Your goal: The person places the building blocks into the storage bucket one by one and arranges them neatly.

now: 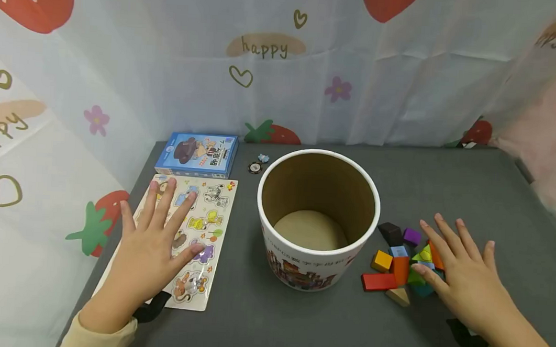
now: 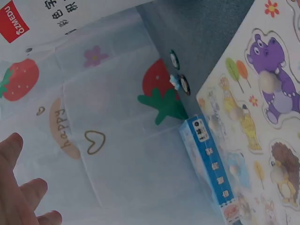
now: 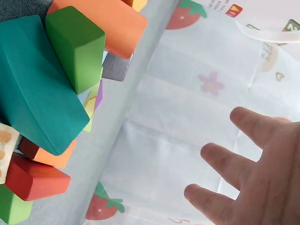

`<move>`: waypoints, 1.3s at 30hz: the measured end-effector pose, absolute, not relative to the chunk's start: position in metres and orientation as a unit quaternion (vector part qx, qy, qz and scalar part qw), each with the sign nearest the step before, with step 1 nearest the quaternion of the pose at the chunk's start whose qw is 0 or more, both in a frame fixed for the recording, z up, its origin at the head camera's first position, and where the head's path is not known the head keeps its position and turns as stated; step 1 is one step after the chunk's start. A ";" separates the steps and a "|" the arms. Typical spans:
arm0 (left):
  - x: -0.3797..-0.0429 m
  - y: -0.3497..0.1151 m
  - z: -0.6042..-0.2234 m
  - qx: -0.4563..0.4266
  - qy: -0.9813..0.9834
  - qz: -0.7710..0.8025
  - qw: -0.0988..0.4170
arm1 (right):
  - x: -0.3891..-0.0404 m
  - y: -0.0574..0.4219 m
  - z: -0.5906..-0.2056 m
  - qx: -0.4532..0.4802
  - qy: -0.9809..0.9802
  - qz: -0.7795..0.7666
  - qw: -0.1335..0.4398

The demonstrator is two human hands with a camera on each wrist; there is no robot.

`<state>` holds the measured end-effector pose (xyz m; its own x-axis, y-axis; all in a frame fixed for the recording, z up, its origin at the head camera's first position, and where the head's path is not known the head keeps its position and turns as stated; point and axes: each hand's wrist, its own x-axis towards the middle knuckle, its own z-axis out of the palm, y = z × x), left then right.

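My left hand (image 1: 148, 258) is spread with straight fingers over an animal knob puzzle board (image 1: 220, 233); whether it touches the board cannot be told. On the right, my right hand (image 1: 472, 283) spreads its fingers beside and partly over a pile of colored wooden blocks (image 1: 399, 269), holding nothing. The right wrist view shows a teal block (image 3: 42, 84), a green block (image 3: 77, 49) and a red block (image 3: 35, 178) close up. Between the hands stands a large white bucket (image 1: 315, 270), its open top showing a bare inside.
Behind the puzzle board lies a blue card-game box (image 1: 196, 156). A round black-and-white token (image 1: 254, 167) and a small light-blue piece (image 1: 263, 158) sit left of the bucket's rim. A patterned white curtain (image 1: 183, 84) borders the grey table (image 1: 447, 187) at the back and sides.
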<state>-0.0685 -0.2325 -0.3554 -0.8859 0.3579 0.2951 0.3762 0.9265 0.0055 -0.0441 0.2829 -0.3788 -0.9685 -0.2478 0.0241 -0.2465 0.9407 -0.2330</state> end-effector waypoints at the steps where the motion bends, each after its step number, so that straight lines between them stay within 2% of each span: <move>1: -0.069 -0.232 -0.356 -0.192 -0.969 -0.034 0.149 | -0.044 0.283 -0.379 -0.127 0.985 -0.119 0.005; 7: -0.076 -0.218 -0.346 -0.214 -0.951 -0.159 0.154 | -0.050 0.283 -0.378 -0.136 0.981 -0.136 0.018; 13: -0.081 -0.171 -0.316 -0.240 -0.885 -0.385 0.108 | -0.048 0.269 -0.384 -0.192 0.972 -0.131 0.018; 20: -0.077 -0.109 -0.294 -0.267 -0.786 -0.555 0.053 | -0.038 0.244 -0.397 -0.194 0.969 -0.142 0.051; 27: -0.088 -0.102 -0.300 -0.284 -0.775 -0.564 -0.004 | -0.043 0.218 -0.408 -0.190 0.966 -0.148 0.093; 34: -0.107 -0.114 -0.333 -0.277 -0.770 -0.572 -0.061 | -0.049 0.213 -0.422 -0.174 0.975 -0.122 0.067; 39: -0.107 -0.110 -0.337 -0.248 -0.764 -0.593 -0.051 | -0.049 0.215 -0.424 -0.163 0.974 -0.151 0.039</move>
